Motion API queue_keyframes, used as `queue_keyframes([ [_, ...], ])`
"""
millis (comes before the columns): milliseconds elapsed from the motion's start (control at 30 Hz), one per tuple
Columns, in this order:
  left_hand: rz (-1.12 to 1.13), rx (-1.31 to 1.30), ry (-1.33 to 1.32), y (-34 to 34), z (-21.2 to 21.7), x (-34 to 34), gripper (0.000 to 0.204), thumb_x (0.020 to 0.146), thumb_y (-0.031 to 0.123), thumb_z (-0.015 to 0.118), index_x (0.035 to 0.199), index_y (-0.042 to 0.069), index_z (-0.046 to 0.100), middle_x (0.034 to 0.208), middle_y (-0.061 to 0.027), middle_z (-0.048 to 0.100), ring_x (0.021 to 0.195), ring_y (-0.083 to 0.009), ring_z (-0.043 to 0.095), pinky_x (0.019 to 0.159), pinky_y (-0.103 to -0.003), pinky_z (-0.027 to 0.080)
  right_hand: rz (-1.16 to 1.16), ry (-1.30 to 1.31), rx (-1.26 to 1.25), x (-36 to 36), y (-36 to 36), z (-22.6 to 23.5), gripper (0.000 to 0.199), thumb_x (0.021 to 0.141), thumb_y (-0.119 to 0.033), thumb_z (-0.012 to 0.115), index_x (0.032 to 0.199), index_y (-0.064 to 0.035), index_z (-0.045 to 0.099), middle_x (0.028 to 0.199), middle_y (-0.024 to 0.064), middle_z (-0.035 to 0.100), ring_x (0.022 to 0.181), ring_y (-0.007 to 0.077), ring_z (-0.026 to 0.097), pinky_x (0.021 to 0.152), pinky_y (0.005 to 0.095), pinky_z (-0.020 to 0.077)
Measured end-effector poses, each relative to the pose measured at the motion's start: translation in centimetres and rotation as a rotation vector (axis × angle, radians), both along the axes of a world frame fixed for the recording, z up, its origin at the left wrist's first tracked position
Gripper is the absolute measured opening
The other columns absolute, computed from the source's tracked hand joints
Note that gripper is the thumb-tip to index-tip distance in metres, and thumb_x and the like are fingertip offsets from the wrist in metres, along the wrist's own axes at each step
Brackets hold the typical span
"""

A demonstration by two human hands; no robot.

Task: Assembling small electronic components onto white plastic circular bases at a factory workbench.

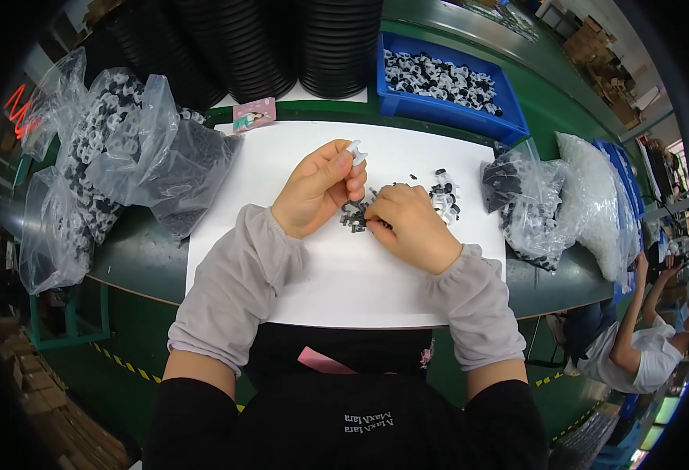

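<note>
My left hand [317, 190] is raised over the white sheet [321, 282], its thumb and fingers closed on a small white plastic part [357, 152] that sticks up past the fingertips. To its right, my right hand [416, 229] is low over the sheet. Its curled fingers reach into a pile of small black parts [352, 217]; whatever they pinch there is hidden. Past that hand lies a small heap of white and black assembled pieces [444, 196]. A single black bit [413, 177] rests apart, beyond the fingers.
A blue bin [454, 113] full of black-and-white pieces stands at the back right. Clear plastic bags of parts [101, 157] sit at left, more bags [532, 204] at right. Black stacked ribbed trays [340, 47] rise behind a pink card [254, 115]. Another person [634, 348] sits at far right.
</note>
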State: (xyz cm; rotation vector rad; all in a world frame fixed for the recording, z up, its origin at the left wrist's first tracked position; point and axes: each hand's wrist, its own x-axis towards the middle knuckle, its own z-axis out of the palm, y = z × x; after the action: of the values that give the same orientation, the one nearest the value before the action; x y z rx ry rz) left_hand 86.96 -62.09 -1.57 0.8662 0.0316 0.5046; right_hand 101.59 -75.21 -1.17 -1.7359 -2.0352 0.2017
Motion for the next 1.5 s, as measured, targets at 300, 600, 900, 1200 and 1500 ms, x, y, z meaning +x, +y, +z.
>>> queue_keyframes([
  [300, -0.042, -0.037, -0.032, 0.1, 0.0, 0.1, 0.024, 0.096, 0.027, 0.055, 0.103, 0.005, 0.049, 0.084, -0.0019, 0.048, 0.075, -0.0121, 0.046, 0.071, -0.027, 0.042, 0.056, 0.036, 0.079, -0.1, 0.6, -1.2, 0.006, 0.075, -0.009, 0.066, 0.08, -0.0081, 0.063, 0.085, 0.0041, 0.057, 0.085, 0.022, 0.053, 0.075, 0.0351, 0.0376],
  [600, -0.098, 0.056, 0.023, -0.2, 0.1, -0.2, 0.035, 0.09, 0.035, 0.062, 0.103, 0.007, 0.047, 0.085, -0.0014, 0.045, 0.075, -0.0114, 0.044, 0.068, -0.026, 0.041, -0.146, 0.61, 0.121, 0.9, -0.1, 2.3, 0.011, 0.085, 0.003, 0.056, 0.092, -0.0003, 0.063, 0.086, 0.0074, 0.061, 0.074, 0.0158, 0.055, 0.068, 0.0258, 0.0445],
  [900, -0.155, 0.139, 0.09, -0.7, -0.3, 0.5, 0.029, 0.091, 0.03, 0.063, 0.102, 0.007, 0.049, 0.085, -0.0017, 0.052, 0.076, -0.0107, 0.05, 0.071, -0.026, 0.044, -0.11, 0.637, 0.418, -0.6, -0.6, 2.5, 0.018, 0.078, 0.008, 0.062, 0.093, -0.0005, 0.056, 0.088, 0.0078, 0.061, 0.073, 0.0132, 0.054, 0.067, 0.0248, 0.0448],
  [1200, -0.119, 0.238, 0.192, -0.9, -0.9, 0.7, 0.033, 0.087, 0.029, 0.068, 0.101, 0.006, 0.048, 0.091, -0.0025, 0.056, 0.079, -0.0104, 0.054, 0.07, -0.026, 0.047, -0.085, 0.442, 0.573, -0.5, -0.3, 1.9, 0.022, 0.075, 0.011, 0.065, 0.087, -0.0024, 0.052, 0.083, 0.0086, 0.062, 0.065, 0.0137, 0.055, 0.059, 0.0236, 0.0452],
  [1500, -0.075, 0.209, 0.183, -1.2, -0.8, 0.5, 0.032, 0.086, 0.025, 0.07, 0.1, 0.005, 0.048, 0.091, -0.0036, 0.057, 0.076, -0.0102, 0.056, 0.068, -0.025, 0.049, -0.226, 0.549, 0.354, -0.1, -0.8, 2.7, 0.02, 0.078, 0.005, 0.069, 0.089, -0.0022, 0.054, 0.084, 0.0067, 0.062, 0.072, 0.0118, 0.056, 0.065, 0.0235, 0.0459],
])
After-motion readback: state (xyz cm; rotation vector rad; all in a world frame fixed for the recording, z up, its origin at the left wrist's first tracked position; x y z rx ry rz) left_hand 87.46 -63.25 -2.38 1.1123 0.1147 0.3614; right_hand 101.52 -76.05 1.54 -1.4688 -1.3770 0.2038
